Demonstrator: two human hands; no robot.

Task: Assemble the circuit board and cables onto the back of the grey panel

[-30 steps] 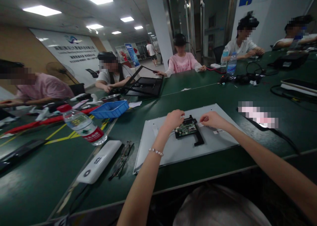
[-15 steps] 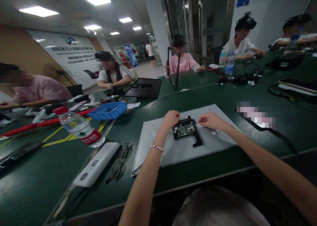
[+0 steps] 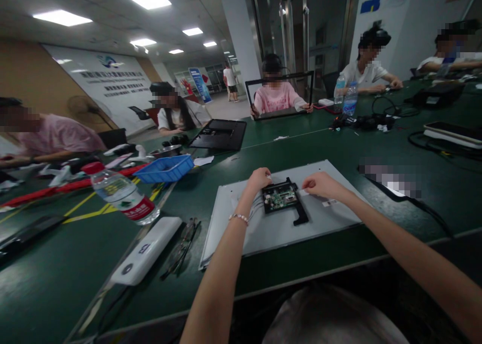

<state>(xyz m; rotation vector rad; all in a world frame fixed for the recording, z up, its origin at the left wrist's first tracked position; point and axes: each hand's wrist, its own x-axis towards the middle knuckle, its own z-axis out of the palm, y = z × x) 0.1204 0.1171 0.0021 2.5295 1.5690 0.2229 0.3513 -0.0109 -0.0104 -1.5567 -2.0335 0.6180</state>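
A grey metal panel (image 3: 286,228) lies flat on the green table in front of me. On it sits a green circuit board (image 3: 280,197) in a black bracket, with thin wires running off its left side. My left hand (image 3: 259,178) is curled at the board's upper left corner, fingers pinched on something I cannot make out. My right hand (image 3: 320,185) is closed at the board's right edge, fingertips pressed on a small white strip (image 3: 304,192).
A water bottle (image 3: 122,196), a white remote-like bar (image 3: 147,251), glasses (image 3: 181,248) and a blue tray (image 3: 167,168) lie to the left. A black cable (image 3: 422,203) runs on the right. Several seated people work around the table; one opposite holds up a black frame (image 3: 278,95).
My hands stay at the board with only small shifts. The person opposite has turned the black frame from edge-on to facing me.
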